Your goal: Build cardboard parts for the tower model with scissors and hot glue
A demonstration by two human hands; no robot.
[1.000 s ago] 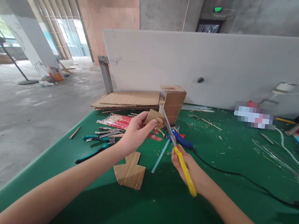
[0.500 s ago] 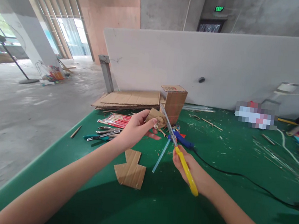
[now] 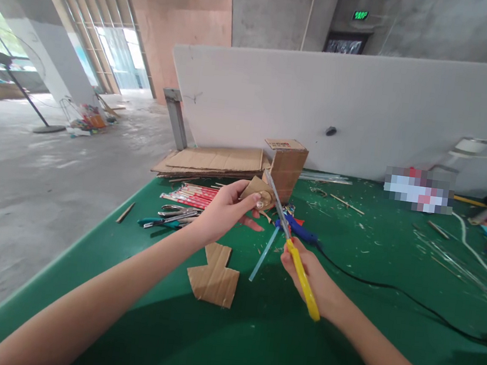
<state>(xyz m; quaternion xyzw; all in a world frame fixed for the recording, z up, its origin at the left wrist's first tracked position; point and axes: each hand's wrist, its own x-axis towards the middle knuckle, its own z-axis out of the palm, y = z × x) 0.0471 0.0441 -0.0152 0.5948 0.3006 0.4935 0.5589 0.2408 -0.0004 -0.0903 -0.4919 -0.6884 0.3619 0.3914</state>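
Between the thumb and fingers of my left hand point(image 3: 234, 208) is a small piece of cardboard point(image 3: 254, 188) with a round shape on it. My right hand point(image 3: 304, 268) grips yellow-handled scissors point(image 3: 302, 278), their blades pointing up and left against the right edge of that piece. Whether the blades are fully closed is hard to see. Below my hands, a cut cardboard shape point(image 3: 214, 279) lies flat on the green table point(image 3: 276, 352). Behind the scissors lies a blue glue gun point(image 3: 302, 231) with a clear glue stick point(image 3: 264, 253) jutting from its rear.
Flat cardboard sheets point(image 3: 220, 159) are stacked at the back left, beside an upright cardboard box point(image 3: 288, 173). Red-wrapped sticks point(image 3: 188, 195) and pliers point(image 3: 168, 220) lie left of my hands. A black cable point(image 3: 390, 286) crosses the right side. A white partition point(image 3: 253, 101) stands behind.
The cardboard piece has turned slightly in my left hand, against the scissor blades. The whole view has shifted a little; both hands keep their holds.
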